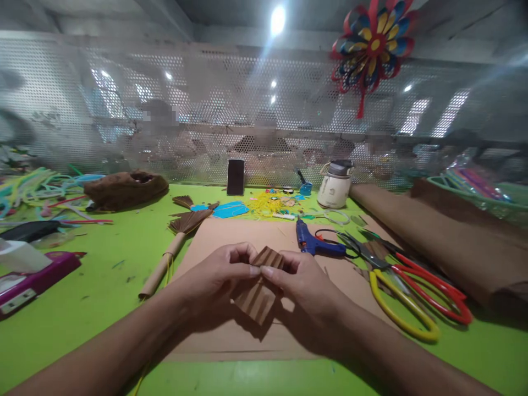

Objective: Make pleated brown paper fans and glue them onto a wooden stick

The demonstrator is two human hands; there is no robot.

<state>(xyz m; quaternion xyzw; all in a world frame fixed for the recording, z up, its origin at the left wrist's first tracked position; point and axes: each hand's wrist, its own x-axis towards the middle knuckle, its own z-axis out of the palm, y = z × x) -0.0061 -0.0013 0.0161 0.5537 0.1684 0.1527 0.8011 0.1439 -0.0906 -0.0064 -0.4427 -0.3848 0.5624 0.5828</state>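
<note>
Both hands meet at the middle of a piece of brown pleated paper (256,300) with light and dark stripes. My left hand (231,267) pinches it from the left, thumb on top. From the right, my right hand (299,278) pinches it too, the two thumb tips almost touching. The fingers underneath are partly hidden by the paper. Below the hands lies a flat sheet of tan paper (206,338). To the left rests a rolled brown paper tube (163,267) tied with yellow string, with fan-folded brown paper (190,220) at its upper end.
A blue glue gun (315,242), yellow-handled scissors (406,313) and red-handled scissors (437,286) lie right. Behind them are a brown paper roll (429,236) and a white jug (335,187). A phone (236,177) stands at the back; a purple power strip (45,278) sits left.
</note>
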